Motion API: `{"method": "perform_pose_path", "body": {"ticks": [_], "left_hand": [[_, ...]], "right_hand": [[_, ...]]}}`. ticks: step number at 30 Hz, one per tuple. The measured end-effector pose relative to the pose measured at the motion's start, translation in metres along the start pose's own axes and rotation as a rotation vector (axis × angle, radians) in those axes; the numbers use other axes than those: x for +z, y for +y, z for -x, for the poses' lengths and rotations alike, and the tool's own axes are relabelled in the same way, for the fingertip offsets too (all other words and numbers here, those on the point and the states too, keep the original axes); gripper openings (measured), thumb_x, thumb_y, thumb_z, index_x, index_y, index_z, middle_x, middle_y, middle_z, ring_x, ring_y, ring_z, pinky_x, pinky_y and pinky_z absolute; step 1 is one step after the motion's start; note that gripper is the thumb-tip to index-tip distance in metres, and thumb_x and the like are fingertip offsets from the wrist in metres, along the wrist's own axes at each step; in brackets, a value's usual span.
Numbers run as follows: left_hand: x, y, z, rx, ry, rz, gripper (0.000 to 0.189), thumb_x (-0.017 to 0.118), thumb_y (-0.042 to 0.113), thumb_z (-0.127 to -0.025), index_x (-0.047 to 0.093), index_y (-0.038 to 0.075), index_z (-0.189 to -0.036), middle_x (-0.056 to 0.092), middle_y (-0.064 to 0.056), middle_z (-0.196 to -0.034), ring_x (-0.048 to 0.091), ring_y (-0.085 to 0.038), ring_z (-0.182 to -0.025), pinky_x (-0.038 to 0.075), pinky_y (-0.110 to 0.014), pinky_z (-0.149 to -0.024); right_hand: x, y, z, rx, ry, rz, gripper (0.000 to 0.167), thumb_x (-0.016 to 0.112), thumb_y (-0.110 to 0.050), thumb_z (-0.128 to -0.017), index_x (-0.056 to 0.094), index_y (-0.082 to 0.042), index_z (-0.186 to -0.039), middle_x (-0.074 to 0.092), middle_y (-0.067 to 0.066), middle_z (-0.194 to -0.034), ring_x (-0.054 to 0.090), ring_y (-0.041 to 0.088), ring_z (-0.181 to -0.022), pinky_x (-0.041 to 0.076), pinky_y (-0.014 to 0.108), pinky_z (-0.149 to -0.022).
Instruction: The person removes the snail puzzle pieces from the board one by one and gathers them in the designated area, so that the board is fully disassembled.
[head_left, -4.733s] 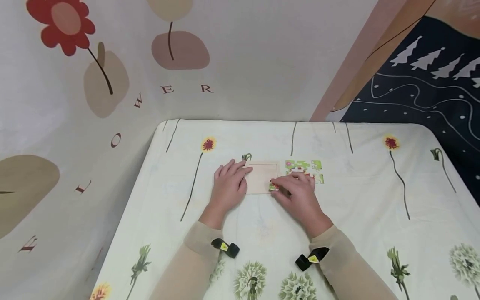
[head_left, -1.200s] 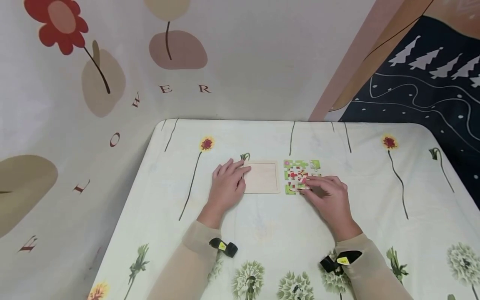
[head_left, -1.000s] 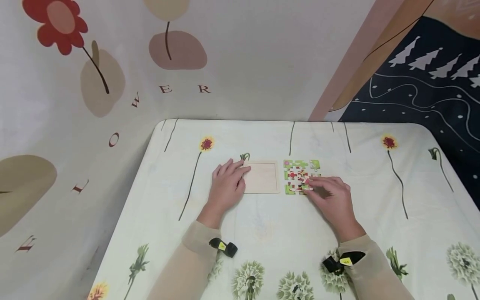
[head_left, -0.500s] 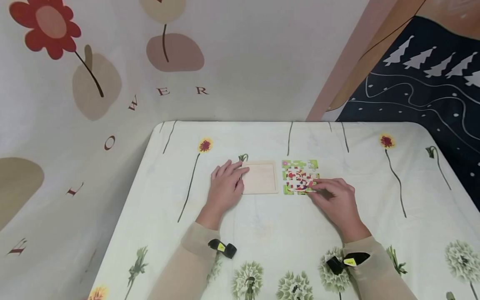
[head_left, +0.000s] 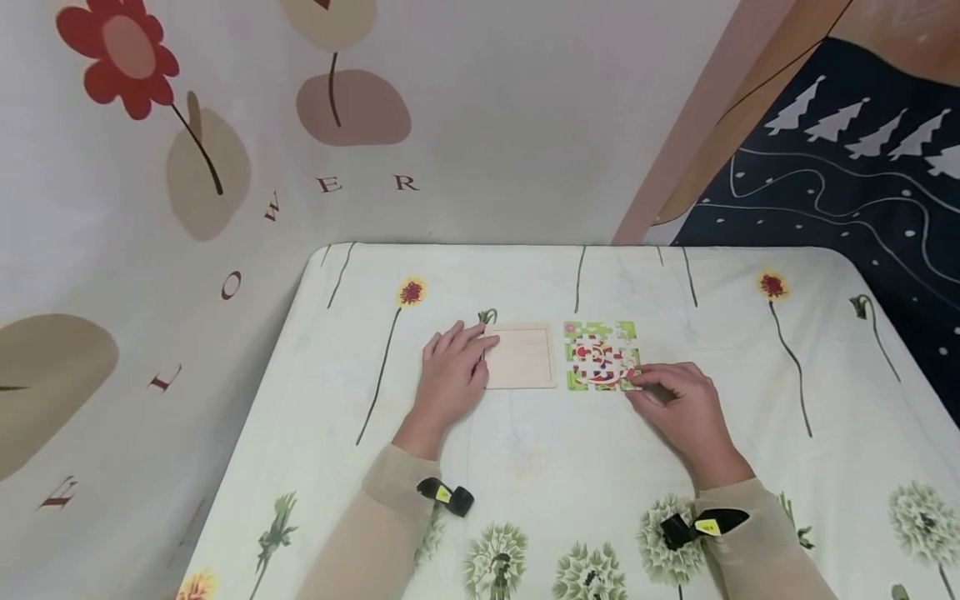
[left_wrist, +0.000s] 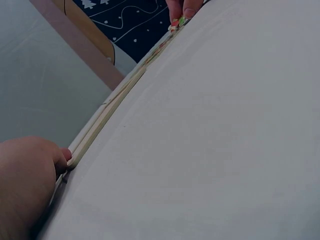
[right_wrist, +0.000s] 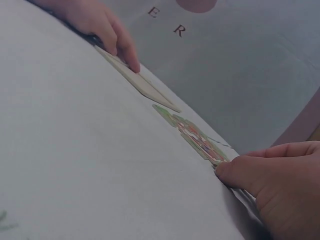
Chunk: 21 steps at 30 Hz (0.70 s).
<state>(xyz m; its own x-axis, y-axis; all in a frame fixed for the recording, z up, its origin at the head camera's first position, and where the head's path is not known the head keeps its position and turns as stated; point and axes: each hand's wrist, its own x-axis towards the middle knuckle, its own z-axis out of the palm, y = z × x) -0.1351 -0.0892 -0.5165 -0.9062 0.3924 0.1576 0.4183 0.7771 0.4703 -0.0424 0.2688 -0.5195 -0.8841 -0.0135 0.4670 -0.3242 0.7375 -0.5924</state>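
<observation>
A shallow wooden puzzle tray with a raised rim lies on the cloth, with bare wood showing inside it. My left hand rests on its left edge, fingers extended over the rim. Beside the tray, to the right, jigsaw pieces printed in green, red and white lie in a block, with small gaps between some of them. My right hand pinches a puzzle piece between thumb and fingers at the block's near right corner. Its fingertips partly cover that piece, and in the right wrist view the right thumb is right at the block's edge.
A white cloth printed with flowers covers the table. Behind it hangs a pale backdrop with lettering, and a dark blue panel with white trees stands at the right. Each wrist wears a black camera strap.
My right hand has carried a puzzle piece from the tray's near right corner to the block, then slid rightward to the block's near right corner. My left hand has stayed on the tray.
</observation>
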Motion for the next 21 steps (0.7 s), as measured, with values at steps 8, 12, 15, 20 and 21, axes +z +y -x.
{"method": "perform_pose_path", "body": {"ticks": [8, 12, 15, 20, 21], "left_hand": [[-0.0006, -0.0013, -0.0017, 0.007, 0.007, -0.008, 0.043, 0.050, 0.021, -0.107, 0.066, 0.022, -0.147, 0.048, -0.002, -0.164, 0.028, -0.032, -0.159, 0.014, -0.062, -0.125], [-0.0002, -0.0019, -0.0026, 0.010, 0.011, -0.009, 0.043, 0.050, 0.021, -0.107, 0.067, 0.022, -0.146, 0.048, -0.002, -0.164, 0.029, -0.033, -0.158, 0.015, -0.062, -0.125], [0.0014, -0.0031, -0.0027, 0.006, 0.004, -0.014, 0.043, 0.050, 0.022, -0.107, 0.067, 0.022, -0.146, 0.048, -0.002, -0.164, 0.029, -0.033, -0.158, 0.015, -0.062, -0.125], [0.0026, -0.0035, -0.0026, 0.001, 0.003, -0.009, 0.043, 0.050, 0.021, -0.107, 0.067, 0.022, -0.146, 0.048, -0.001, -0.164, 0.029, -0.032, -0.158, 0.015, -0.062, -0.125], [0.0025, -0.0033, -0.0027, 0.001, 0.006, -0.005, 0.043, 0.050, 0.021, -0.106, 0.067, 0.022, -0.146, 0.048, -0.002, -0.164, 0.029, -0.032, -0.158, 0.015, -0.063, -0.125]], "right_hand": [[-0.0017, -0.0005, -0.0015, -0.054, -0.015, 0.018, 0.021, 0.091, 0.000, -0.079, 0.085, -0.011, -0.097, 0.080, 0.012, -0.109, 0.064, 0.030, -0.100, 0.043, 0.054, -0.094], [-0.0018, -0.0002, -0.0012, -0.073, -0.028, 0.046, 0.020, 0.090, -0.001, -0.081, 0.085, -0.010, -0.098, 0.079, 0.012, -0.110, 0.064, 0.031, -0.101, 0.048, 0.050, -0.088], [-0.0019, -0.0003, -0.0004, -0.075, -0.034, 0.084, 0.018, 0.089, -0.002, -0.082, 0.085, -0.011, -0.098, 0.079, 0.010, -0.111, 0.065, 0.031, -0.102, 0.052, 0.047, -0.082], [-0.0033, -0.0012, -0.0003, -0.072, -0.031, 0.139, 0.015, 0.088, -0.004, -0.083, 0.086, -0.011, -0.096, 0.079, 0.008, -0.112, 0.067, 0.030, -0.104, 0.054, 0.046, -0.082], [-0.0038, -0.0014, -0.0008, -0.076, -0.028, 0.148, 0.015, 0.088, -0.004, -0.083, 0.086, -0.011, -0.095, 0.079, 0.008, -0.111, 0.067, 0.030, -0.104, 0.054, 0.047, -0.083]]}}
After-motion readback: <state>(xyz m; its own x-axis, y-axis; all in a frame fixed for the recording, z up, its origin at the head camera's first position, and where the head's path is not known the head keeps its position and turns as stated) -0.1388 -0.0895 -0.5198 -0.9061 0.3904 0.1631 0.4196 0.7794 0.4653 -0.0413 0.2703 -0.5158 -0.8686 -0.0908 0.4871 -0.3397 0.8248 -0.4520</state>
